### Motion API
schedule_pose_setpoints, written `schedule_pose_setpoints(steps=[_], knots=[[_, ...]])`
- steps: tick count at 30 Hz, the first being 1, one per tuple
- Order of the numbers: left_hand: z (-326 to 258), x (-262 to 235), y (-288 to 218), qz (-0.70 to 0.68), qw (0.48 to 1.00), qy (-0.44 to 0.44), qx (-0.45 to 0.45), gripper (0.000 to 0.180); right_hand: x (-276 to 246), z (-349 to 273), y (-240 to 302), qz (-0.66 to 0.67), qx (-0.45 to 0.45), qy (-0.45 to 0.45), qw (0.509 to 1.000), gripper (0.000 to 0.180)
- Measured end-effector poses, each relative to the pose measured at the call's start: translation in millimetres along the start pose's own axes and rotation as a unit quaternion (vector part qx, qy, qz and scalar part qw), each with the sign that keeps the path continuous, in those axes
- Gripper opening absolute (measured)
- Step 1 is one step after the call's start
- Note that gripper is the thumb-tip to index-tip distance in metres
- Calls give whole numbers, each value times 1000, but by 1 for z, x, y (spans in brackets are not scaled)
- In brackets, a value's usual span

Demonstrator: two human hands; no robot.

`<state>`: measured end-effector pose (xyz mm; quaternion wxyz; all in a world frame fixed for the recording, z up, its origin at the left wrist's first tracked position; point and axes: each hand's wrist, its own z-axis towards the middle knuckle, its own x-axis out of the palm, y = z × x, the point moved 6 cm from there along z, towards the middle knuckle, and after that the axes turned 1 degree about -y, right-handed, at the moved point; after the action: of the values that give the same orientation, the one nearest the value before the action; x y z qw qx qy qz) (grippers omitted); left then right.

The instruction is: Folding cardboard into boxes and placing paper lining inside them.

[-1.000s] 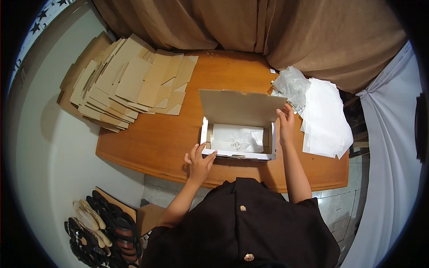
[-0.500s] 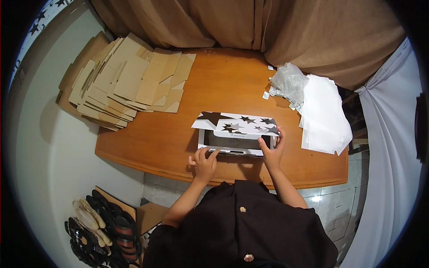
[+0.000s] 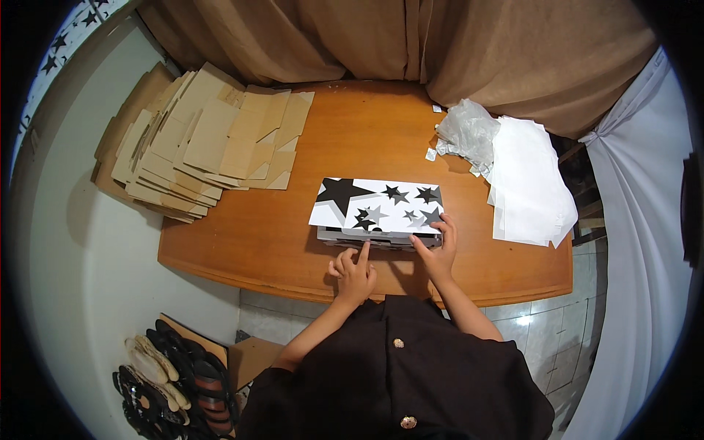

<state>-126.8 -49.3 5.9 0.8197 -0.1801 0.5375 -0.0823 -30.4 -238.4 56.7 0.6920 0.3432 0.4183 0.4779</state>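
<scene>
A white cardboard box with black and grey stars on its lid [image 3: 378, 207] lies closed near the front edge of the wooden table [image 3: 367, 139]. My left hand [image 3: 353, 273] is at the box's front wall, index finger stretched out and touching it. My right hand [image 3: 437, 249] rests on the box's front right corner, fingers spread over the lid's edge and the front wall. Neither hand grips anything.
A fanned stack of flat brown cardboard blanks [image 3: 198, 143] covers the table's left end. A crumpled clear plastic bag [image 3: 467, 134] and a pile of white sheets [image 3: 528, 183] lie at the right. Brown curtains hang behind. Shoes [image 3: 169, 389] stand on the floor at lower left.
The box's lid, upright a second ago, has been folded down and the box is now closed. Both hands moved to its front edge.
</scene>
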Motion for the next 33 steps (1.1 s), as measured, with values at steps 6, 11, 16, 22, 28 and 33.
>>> schedule_pose_setpoints(steps=[6, 11, 16, 22, 28, 33], knots=[[1, -12, 12, 56, 994, -50, 77, 46, 1, -4, 0, -1, -30, -10, 1000, 47], [2, -17, 14, 82, 985, -68, 133, 41, 7, -20, -13, -111, -68, 40, 991, 33], [16, -24, 29, 24, 989, -110, 99, 33, 9, -20, -14, -113, -78, 37, 990, 27], [56, -34, 43, 31, 993, -66, 89, 31, 9, -21, -18, -116, -89, 28, 989, 27], [54, -29, 41, -47, 986, -90, 130, 23, 12, -35, -8, -333, -202, -6, 921, 20], [53, -23, 48, -58, 985, -93, 130, 26, 12, -26, -6, -297, -220, 40, 928, 18]])
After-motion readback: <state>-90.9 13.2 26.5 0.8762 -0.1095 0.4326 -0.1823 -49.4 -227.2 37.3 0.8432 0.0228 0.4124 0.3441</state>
